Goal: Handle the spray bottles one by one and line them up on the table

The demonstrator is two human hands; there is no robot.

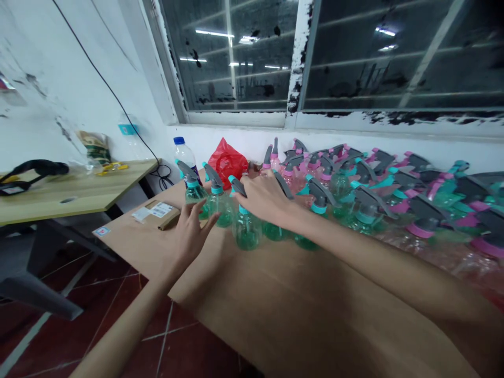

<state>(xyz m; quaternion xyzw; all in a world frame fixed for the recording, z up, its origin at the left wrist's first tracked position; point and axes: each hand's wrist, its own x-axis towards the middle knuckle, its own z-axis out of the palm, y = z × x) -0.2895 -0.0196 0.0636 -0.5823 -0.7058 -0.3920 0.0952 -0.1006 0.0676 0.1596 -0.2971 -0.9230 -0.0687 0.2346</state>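
My right hand [263,193] is closed around the grey and turquoise spray head of a green spray bottle [248,233], which stands upright on the brown tabletop. Its fingers partly hide that head. My left hand [192,231] is open, thumb and fingers apart and holding nothing, in front of two more upright green bottles. One is a spray bottle [192,193] at the far left, the other a spray bottle [219,207] beside it. Under my right wrist another green spray bottle [274,231] is partly covered.
Many spray bottles with pink or turquoise collars [364,218] crowd the right side by the wall. A red plastic bag [228,161] and a blue-capped bottle [184,152] stand behind. A labelled cardboard piece [159,212] lies left. A second table [79,194] holds black headgear [35,170].
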